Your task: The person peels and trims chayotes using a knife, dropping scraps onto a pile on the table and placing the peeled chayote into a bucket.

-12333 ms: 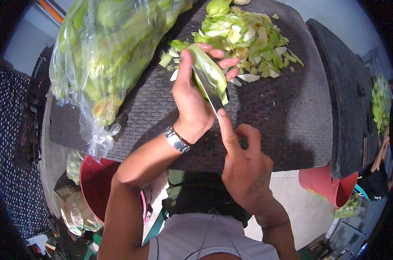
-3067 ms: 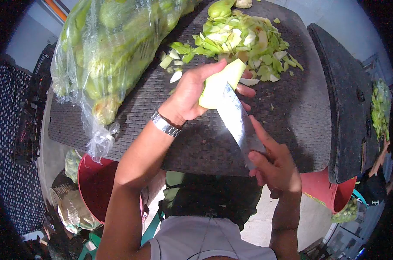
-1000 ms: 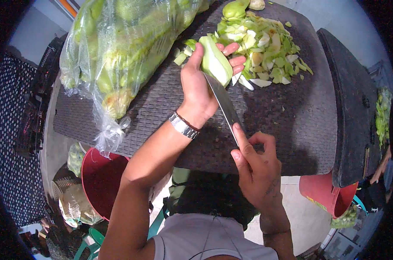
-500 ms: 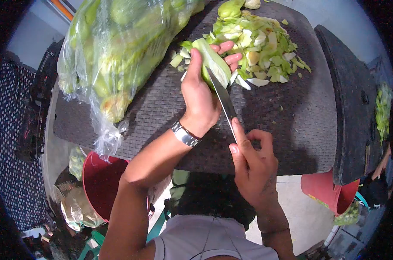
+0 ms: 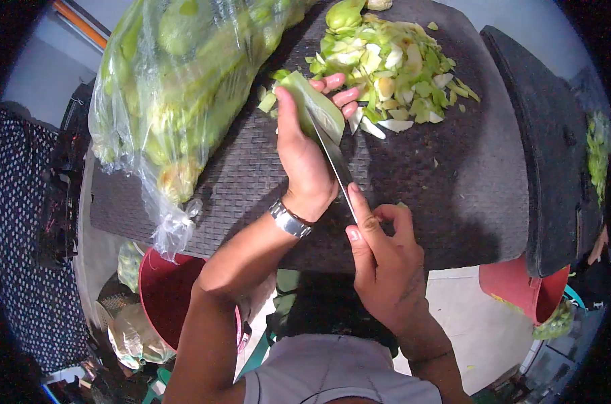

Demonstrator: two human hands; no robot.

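A pale green chayote piece [image 5: 295, 93] lies in my left hand [image 5: 307, 161], its smooth cut face turned up. My thumb presses its left side and the fingers curl behind its far side. My right hand [image 5: 386, 256] is closed around the knife [image 5: 333, 155], with the index finger stretched along the blade's back. The blade slants up to the left, and its tip touches the cut face of the chayote. Just beyond my left fingers rises a heap of chopped chayote pieces [image 5: 406, 74]. A few loose pieces [image 5: 267, 101] lie left of the chayote.
A clear plastic bag of chayotes [image 5: 177, 101] covers the left of the dark woven tabletop [image 5: 453, 202]. Another chayote [image 5: 346, 15] sits behind the heap. Red buckets [image 5: 174, 289] [image 5: 527, 289] stand below both sides. A black chair back [image 5: 548, 148] adjoins the right edge.
The view has shifted slightly. Both hands, the chayote and the knife sit a little further left relative to the heap. The blade still rests against the chayote, and both grips stay the same.
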